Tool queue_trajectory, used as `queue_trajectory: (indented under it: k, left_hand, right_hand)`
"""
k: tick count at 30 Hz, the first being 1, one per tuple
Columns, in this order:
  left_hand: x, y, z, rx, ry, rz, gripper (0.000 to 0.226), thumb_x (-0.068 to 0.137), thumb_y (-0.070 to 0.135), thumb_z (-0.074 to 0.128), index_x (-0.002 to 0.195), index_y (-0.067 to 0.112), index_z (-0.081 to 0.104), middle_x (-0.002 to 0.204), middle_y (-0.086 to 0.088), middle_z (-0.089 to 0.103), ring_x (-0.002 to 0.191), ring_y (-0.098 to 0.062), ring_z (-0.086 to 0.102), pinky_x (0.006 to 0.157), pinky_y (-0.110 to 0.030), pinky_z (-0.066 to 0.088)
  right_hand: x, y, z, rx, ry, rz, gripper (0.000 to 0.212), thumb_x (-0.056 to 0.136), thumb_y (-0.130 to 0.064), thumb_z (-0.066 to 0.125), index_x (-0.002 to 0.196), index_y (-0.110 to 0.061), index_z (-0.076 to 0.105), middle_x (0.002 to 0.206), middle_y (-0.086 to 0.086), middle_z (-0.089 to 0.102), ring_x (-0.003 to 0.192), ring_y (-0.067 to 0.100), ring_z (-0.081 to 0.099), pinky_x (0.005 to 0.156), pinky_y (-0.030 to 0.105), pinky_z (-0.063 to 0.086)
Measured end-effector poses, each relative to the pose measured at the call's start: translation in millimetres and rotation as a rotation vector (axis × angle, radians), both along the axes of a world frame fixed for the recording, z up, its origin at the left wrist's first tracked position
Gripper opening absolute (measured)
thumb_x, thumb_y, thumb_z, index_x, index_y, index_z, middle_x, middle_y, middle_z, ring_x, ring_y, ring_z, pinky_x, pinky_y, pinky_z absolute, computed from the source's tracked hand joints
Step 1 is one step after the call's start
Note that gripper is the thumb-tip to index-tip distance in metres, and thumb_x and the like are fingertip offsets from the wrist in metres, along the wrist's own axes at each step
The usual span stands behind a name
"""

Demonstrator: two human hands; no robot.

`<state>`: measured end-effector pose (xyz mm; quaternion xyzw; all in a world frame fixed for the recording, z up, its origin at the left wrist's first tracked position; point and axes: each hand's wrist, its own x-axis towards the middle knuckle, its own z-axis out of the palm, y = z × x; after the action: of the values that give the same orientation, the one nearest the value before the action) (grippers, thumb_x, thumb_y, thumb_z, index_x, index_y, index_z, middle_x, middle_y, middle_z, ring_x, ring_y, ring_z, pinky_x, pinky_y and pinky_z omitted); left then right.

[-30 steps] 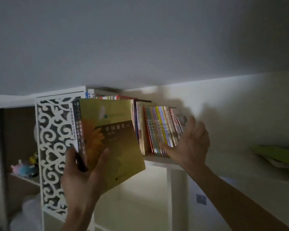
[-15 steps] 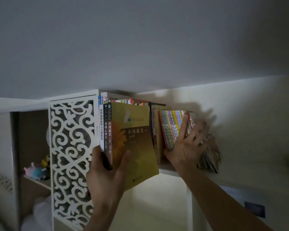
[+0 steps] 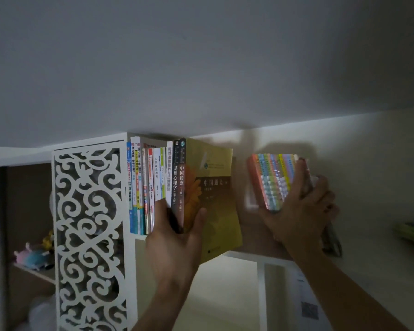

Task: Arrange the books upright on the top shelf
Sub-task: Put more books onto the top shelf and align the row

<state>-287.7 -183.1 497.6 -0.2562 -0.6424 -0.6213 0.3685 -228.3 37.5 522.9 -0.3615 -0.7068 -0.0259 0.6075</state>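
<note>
Dim light falls across a grey ceiling and a pale wall, under which a white bookcase stands with a fretwork side panel of cut-out scrolls and a top shelf whose front edge shows between the two hands. Upright books stand packed against the panel at the left end of that shelf. Just beside them the left hand grips two thick paperbacks at their lower spine end, thumb on the left face and fingers curled round onto the yellow cover: a yellow textbook and a dark-spined textbook pressed against it. Both are tilted slightly, and their lower corner hangs out past the shelf edge. The yellow spine and cover read 中国通史, the spine adding 第2版; its dark neighbour reads 基础心理学 (第2版); a white spine further left appears to read 古代汉语教程. These look fairly heavy, stiff in the block but soft-covered and glossy, so a grip low on the spine with the weight borne from beneath should suit better than a pinch on the cover. Well apart to the right, across a bare gap, the right hand clasps a bundle of thin pastel-spined booklets, fingers laid over its right side and thumb underneath; their lettering is too blurred to read. Such slim, limp volumes will likely fan or slide unless squeezed together. Plush toys sit on a lower shelf at left.
</note>
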Motion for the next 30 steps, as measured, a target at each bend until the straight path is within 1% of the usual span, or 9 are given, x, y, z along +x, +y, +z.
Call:
queue_trajectory:
  k: [3,7,10,13,17,20,24,28,30]
  left_hand:
    - [0.7,22.6,11.5,0.017,-0.057,-0.051,0.049,0.084,0.057,0.074,0.119,0.035,0.049,0.104,0.026,0.061,0.089,-0.002,0.062,0.073,-0.027,0.053]
    - [-6.6,64.2,29.2,-0.012,-0.047,-0.017,0.047,0.086,0.057,0.073,0.115,0.03,0.048,0.096,0.012,0.069,0.076,-0.011,0.067,0.072,-0.035,0.06]
    - [-14.3,101.0,34.4,-0.047,-0.084,-0.033,0.047,0.089,0.057,0.07,0.117,0.029,0.045,0.099,0.008,0.069,0.079,-0.014,0.069,0.074,-0.034,0.06]
    - [-24.3,131.3,26.9,-0.097,-0.153,-0.015,0.046,0.091,0.057,0.066,0.116,0.028,0.041,0.096,0.004,0.07,0.081,-0.019,0.072,0.073,-0.039,0.062]
    - [-33.7,150.1,7.3,-0.128,-0.183,0.032,0.05,0.096,0.055,0.06,0.131,0.026,0.04,0.11,0.0,0.071,0.094,-0.022,0.072,0.082,-0.041,0.06]
    - [-35.3,155.2,-1.5,-0.185,-0.156,0.078,0.056,0.099,0.057,0.053,0.138,0.021,0.033,0.114,-0.004,0.071,0.093,-0.023,0.073,0.077,-0.04,0.06]
    - [-36.6,145.4,6.9,-0.531,-0.122,0.201,0.055,0.103,0.064,0.033,0.128,0.015,0.03,0.097,-0.001,0.068,0.08,-0.02,0.072,0.062,-0.032,0.056]
    - [-46.3,120.7,28.3,-0.872,-0.019,0.409,0.057,0.105,0.061,0.028,0.115,0.011,0.051,0.087,-0.001,0.054,0.075,-0.016,0.065,0.061,-0.028,0.047]
    - [-46.7,114.5,41.0,-1.067,0.116,0.568,0.063,0.106,0.06,0.018,0.095,0.015,0.062,0.08,0.0,0.057,0.068,-0.012,0.059,0.058,-0.027,0.042]
  right_hand:
    - [22.6,20.0,2.6,0.0,0.053,-0.041,0.126,0.062,-0.064,0.074,0.162,-0.02,0.011,0.141,0.031,0.035,0.111,0.044,0.044,0.088,0.051,0.037]
    - [38.4,38.1,1.0,0.011,0.077,-0.05,0.128,0.061,-0.068,0.077,0.161,-0.022,0.012,0.142,0.031,0.034,0.117,0.046,0.043,0.091,0.054,0.038]
    - [39.3,40.2,0.0,0.007,0.074,-0.013,0.132,0.057,-0.071,0.079,0.161,-0.023,0.013,0.143,0.031,0.033,0.119,0.048,0.041,0.093,0.056,0.039]
    - [35.7,36.2,-3.3,0.019,0.05,0.036,0.135,0.054,-0.072,0.08,0.161,-0.024,0.013,0.143,0.031,0.032,0.119,0.049,0.041,0.092,0.057,0.039]
    - [22.0,22.4,-6.8,-0.002,0.088,0.124,0.137,0.049,-0.063,0.087,0.161,-0.025,0.017,0.143,0.029,0.032,0.121,0.048,0.039,0.094,0.058,0.039]
    - [6.7,12.1,-6.4,-0.021,0.084,0.159,0.137,0.047,-0.063,0.085,0.161,-0.027,0.017,0.144,0.025,0.031,0.123,0.045,0.039,0.097,0.058,0.039]
    - [-17.0,-1.4,-2.7,-0.058,0.09,0.181,0.132,0.051,-0.069,0.081,0.159,-0.029,0.018,0.146,0.023,0.031,0.124,0.045,0.039,0.099,0.059,0.04]
    - [-36.0,-11.4,-3.3,-0.059,0.047,0.156,0.13,0.052,-0.073,0.078,0.158,-0.028,0.018,0.146,0.025,0.031,0.124,0.047,0.04,0.099,0.065,0.04]
    - [-37.7,-12.5,-3.4,-0.065,0.046,0.152,0.128,0.054,-0.075,0.075,0.158,-0.028,0.017,0.146,0.026,0.031,0.124,0.049,0.04,0.098,0.067,0.04]
